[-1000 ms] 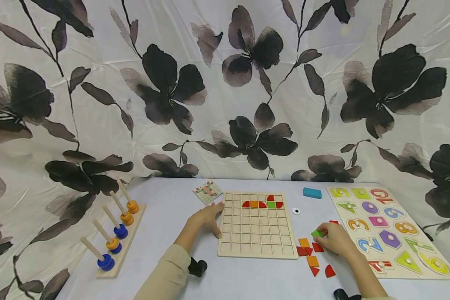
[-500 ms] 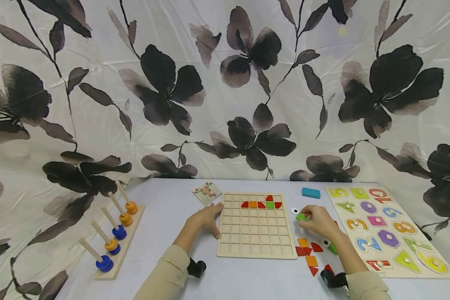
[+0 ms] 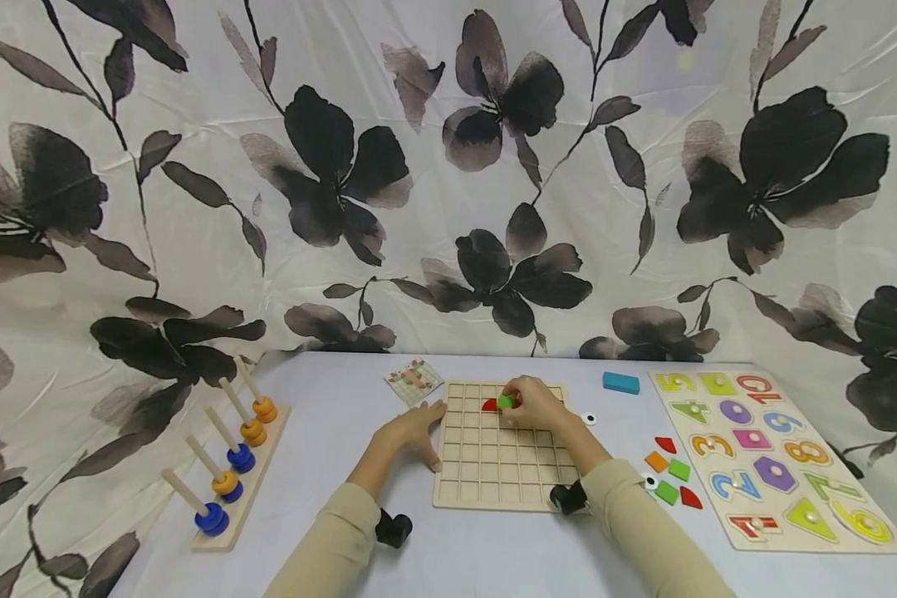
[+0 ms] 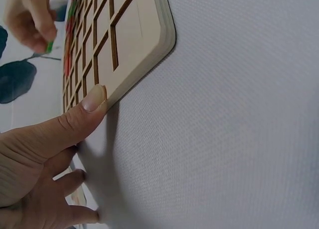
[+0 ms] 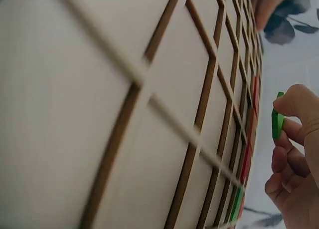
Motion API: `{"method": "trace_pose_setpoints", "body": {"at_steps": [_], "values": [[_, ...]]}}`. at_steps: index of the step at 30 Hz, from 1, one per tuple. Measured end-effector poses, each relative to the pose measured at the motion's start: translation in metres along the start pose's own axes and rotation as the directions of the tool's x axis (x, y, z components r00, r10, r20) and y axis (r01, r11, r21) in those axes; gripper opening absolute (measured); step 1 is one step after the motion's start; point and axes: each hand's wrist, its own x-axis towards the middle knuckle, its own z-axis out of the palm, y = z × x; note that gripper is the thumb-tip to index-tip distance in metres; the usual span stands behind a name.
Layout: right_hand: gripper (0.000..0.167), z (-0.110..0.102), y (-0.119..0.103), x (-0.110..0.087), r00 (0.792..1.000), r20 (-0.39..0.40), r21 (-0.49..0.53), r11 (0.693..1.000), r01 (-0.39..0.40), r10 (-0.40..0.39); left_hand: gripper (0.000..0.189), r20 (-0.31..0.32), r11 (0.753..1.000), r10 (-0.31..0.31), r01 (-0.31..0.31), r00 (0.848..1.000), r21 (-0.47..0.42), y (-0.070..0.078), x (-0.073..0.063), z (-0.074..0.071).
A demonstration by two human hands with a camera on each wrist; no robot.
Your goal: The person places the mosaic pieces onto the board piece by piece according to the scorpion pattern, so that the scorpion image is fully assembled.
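Backed by a white fabric sheet (image 3: 426,199), printed w/ lg. blk. & grey-brn. flowers (image 3: 320,133), plus thin stems & leaves (image 3: 194,184); lightly creased, esp. upper R. Furnished w/ a tabletop (image 3: 344,399), set close to the sheet's foot, covered in pale, faintly lavender cloth (image 4: 224,114); fine weave visible in L wrist view. Lit softly, w/ a faint yellowish spot (image 3: 686,58) upper R on sheet.

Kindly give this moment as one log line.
left hand: touches board; right hand: pinches green piece over board; loose pieces: right of board
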Motion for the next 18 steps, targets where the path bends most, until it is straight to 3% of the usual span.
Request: {"method": "trace_pose_setpoints", "body": {"at_steps": [9, 18], "values": [[0.024, 0.019, -0.018, 0.033, 0.997, 0.063, -0.100, 0.995, -0.026, 0.033, 0.106, 0.012, 1.000, -0.008, 0.008, 1.000, -0.011, 0.001, 0.001, -0.001], [0.027, 0.029, -0.027, 0.046, 0.994, 0.094, -0.129, 0.990, -0.048, 0.061, 0.107, 0.005, 0.999, -0.015, 0.015, 1.000, -0.029, 0.002, -0.003, -0.002]]}}
